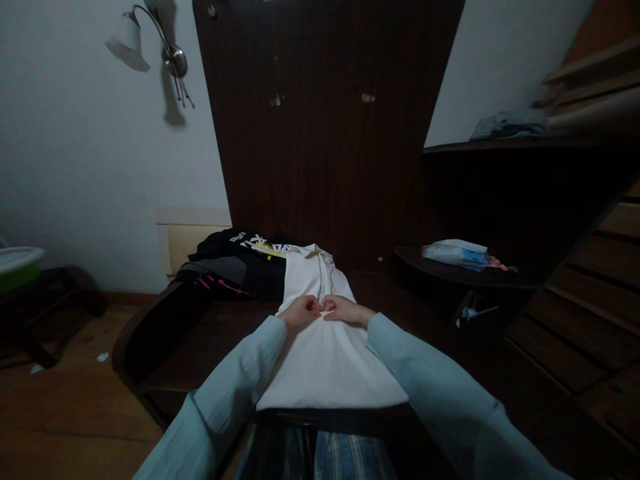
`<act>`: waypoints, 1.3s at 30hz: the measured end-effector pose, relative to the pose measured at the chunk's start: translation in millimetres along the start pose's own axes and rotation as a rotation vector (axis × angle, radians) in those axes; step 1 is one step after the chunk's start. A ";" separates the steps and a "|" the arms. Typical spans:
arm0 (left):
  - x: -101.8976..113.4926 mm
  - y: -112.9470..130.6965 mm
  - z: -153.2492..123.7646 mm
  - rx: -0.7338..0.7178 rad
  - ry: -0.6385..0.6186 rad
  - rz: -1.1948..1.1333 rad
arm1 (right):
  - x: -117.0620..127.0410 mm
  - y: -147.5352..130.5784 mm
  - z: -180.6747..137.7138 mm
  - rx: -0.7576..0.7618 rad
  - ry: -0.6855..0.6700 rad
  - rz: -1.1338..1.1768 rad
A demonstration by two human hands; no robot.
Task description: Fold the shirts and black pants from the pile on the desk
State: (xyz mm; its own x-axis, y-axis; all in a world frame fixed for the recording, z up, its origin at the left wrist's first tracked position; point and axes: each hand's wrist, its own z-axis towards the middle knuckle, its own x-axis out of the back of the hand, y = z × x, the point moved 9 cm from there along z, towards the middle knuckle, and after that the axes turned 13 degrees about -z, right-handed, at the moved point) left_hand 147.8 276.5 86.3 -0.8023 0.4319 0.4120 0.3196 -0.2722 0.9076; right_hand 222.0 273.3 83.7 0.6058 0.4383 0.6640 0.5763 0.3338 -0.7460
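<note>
A white cloth garment [335,373] lies spread over the dark wooden surface in front of me, its far part touching a pile of dark clothes. My left hand [303,311] and my right hand [345,309] meet at its middle, fingertips almost touching. Both hands pinch a small fold of the white fabric between thumb and fingers. The near edge of the garment reaches the front edge of the surface. Light blue-green sleeves cover both my forearms.
Black clothes [250,267] with white, yellow and pink prints are heaped at the back left. On the right, a corner shelf [460,277] bears a plastic packet [455,254]. A wall lamp [129,43] hangs upper left. A dark stool [55,300] holds a green-and-white basin [20,267].
</note>
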 end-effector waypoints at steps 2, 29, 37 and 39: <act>1.5 -2.2 -1.3 0.034 -0.002 0.076 | -1.5 3.1 -1.5 -0.023 -0.003 0.019; -34.1 32.5 -52.7 -0.187 0.116 0.479 | -5.2 -6.8 -43.7 -0.004 0.047 -0.441; -42.1 29.5 -49.8 -0.044 -0.063 0.469 | -9.2 -15.3 -59.5 0.040 -0.061 -0.462; -43.4 27.4 -41.1 -0.032 -0.159 0.404 | 1.4 -6.6 -58.0 -0.021 -0.091 -0.529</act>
State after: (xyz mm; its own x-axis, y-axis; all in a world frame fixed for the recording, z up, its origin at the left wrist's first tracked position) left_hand 170.6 214.9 90.0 -0.5276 0.4117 0.7431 0.5741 -0.4720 0.6691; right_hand 250.9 223.3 92.4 0.1798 0.2854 0.9414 0.8016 0.5122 -0.3084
